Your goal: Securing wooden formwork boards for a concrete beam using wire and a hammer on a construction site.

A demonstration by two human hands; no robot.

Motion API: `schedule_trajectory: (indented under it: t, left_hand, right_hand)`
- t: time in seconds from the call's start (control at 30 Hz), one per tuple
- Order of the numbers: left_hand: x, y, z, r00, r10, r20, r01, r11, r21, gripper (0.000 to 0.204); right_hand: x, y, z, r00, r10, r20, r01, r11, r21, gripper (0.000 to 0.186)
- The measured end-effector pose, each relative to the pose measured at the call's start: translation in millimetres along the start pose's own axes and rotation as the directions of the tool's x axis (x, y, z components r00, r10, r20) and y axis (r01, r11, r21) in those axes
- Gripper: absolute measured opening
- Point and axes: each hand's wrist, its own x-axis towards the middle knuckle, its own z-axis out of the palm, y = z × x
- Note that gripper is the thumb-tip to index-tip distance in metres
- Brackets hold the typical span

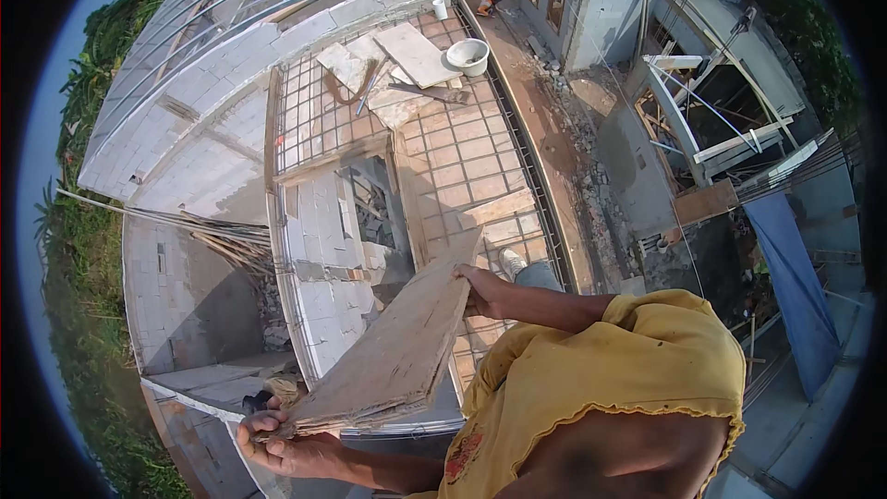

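My left hand (pixel 277 439) is closed round the near left corner of a worn plywood board (pixel 383 351), its fingers and thumb pinching the frayed edge. Farther up, my right hand (pixel 483 292) grips the same board by its right edge. The board is held tilted, with splintered layers along its near side, and it covers part of the roof opening and walls below. Beyond my right hand, a foot in a light boot (pixel 513 263) stands on the rebar grid (pixel 462 162), which lies over plywood formwork.
An opening (pixel 383 212) drops away beside the grid, and rebar runs along the deck's right edge (pixel 527 143). Loose plywood sheets (pixel 425 54), a white basin (pixel 468 56) and a small white bucket (pixel 440 8) sit at the far end. Block walls (pixel 212 139) stand left.
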Motion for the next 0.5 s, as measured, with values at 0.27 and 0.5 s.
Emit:
schedule_trajectory:
  t: [0.27,0.5]
  left_hand:
    - [-6.6,16.1,150.4,0.993,-0.086,-0.081,0.11,0.924,0.366,0.038]
    - [-0.6,-70.9,122.5,0.967,-0.245,-0.073,0.249,0.837,0.487,0.037]
  right_hand:
    - [82.8,-95.1,-23.4,0.926,0.375,0.038,-0.357,0.905,-0.233,0.054]
    - [152.0,-125.5,-35.0,0.909,0.417,-0.005,-0.395,0.856,-0.334,0.061]
